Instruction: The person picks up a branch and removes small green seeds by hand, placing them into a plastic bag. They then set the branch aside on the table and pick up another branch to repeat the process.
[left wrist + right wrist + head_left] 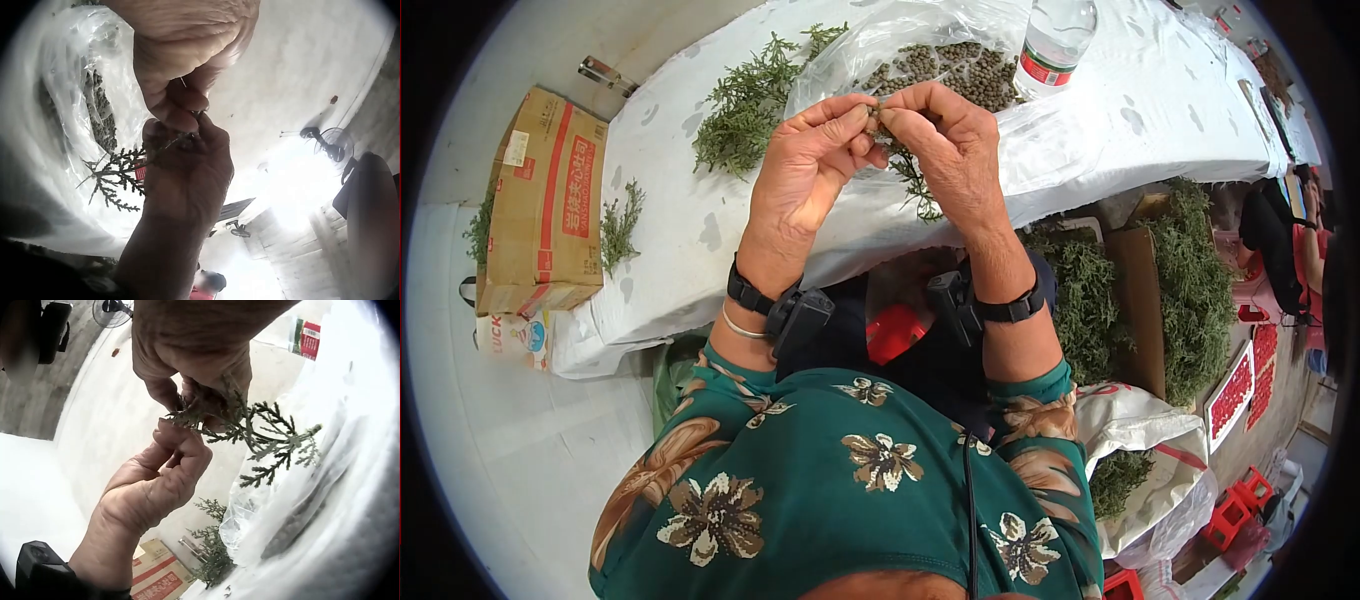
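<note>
Both hands meet over the white-covered table (1090, 130), fingertips together. My right hand (950, 150) holds a green cypress-like sprig (269, 434); its branching fronds hang out beside the palm. Thumb and finger of my left hand (805, 165) pinch the sprig's other end, where a small brownish bit shows between the fingertips in the head view. What that bit is, I cannot tell. In the left wrist view the sprig (119, 175) sticks out past the right hand, and a thin pale strand shows by the left fingers. Just behind the hands lies a clear plastic bag (830, 85) of small brown balls (970, 75).
A pile of green sprigs (745, 110) lies left of the bag, a single sprig (620, 225) nearer the cardboard box (550, 200). Right of the bag stands a clear bottle (1055, 45). Beside my right arm, more greenery (1190, 290) fills a box, near a white sack (1140, 430).
</note>
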